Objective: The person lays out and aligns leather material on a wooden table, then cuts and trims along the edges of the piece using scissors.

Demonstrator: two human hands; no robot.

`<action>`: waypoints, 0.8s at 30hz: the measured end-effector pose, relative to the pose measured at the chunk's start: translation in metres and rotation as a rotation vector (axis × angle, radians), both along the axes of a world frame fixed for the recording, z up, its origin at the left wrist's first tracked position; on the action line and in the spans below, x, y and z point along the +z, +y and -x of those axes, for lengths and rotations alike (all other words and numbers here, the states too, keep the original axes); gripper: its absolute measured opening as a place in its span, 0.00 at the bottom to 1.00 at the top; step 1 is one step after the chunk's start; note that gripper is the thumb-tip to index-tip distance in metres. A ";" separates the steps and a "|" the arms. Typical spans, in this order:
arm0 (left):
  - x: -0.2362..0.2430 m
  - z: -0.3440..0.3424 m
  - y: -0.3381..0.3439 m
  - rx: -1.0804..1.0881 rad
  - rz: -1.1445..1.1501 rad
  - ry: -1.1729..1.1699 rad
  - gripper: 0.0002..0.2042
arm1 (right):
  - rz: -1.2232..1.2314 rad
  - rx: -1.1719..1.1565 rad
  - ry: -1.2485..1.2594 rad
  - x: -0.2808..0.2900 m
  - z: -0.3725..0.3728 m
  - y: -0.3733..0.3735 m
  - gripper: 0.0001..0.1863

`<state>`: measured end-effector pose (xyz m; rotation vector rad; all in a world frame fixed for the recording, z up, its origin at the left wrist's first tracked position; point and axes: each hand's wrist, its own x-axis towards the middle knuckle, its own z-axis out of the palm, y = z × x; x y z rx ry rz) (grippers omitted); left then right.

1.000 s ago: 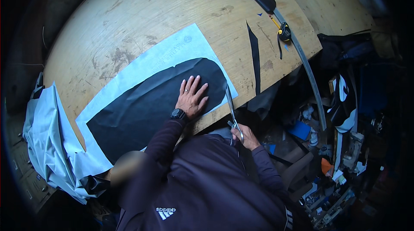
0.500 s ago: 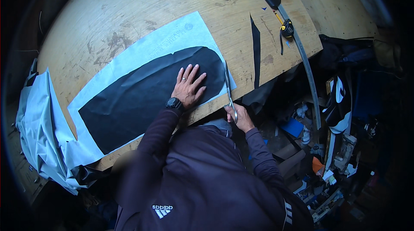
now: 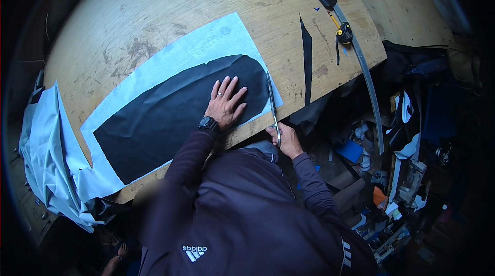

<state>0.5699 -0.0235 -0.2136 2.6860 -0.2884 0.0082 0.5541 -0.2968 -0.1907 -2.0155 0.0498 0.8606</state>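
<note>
A black sheet piece (image 3: 154,121), rounded at its right end, lies on a larger pale backing sheet (image 3: 206,39) at the wooden table's front edge. My left hand (image 3: 225,105) rests flat on the black piece with its fingers spread, a ring on one finger. In my right hand (image 3: 286,141) are metal scissors (image 3: 271,98), gripped by the handles just off the table edge. Their long blades point away from me along the black piece's right end, over the pale sheet. The blades look nearly together.
A narrow black strip (image 3: 307,64), a tape measure (image 3: 344,34) and a long metal ruler (image 3: 367,75) lie to the right. Crumpled pale material (image 3: 46,157) hangs at the left edge. Clutter fills the floor at right. Another person's hand (image 3: 121,250) shows low at left.
My right hand and the scissors have shifted slightly left, and the blades look closer together. My left hand has stayed put. Another person's hand has come into view at lower left.
</note>
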 end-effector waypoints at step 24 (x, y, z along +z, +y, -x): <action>0.000 -0.014 -0.010 0.279 0.096 -0.022 0.25 | 0.463 0.977 -0.147 0.060 -0.241 -0.001 0.36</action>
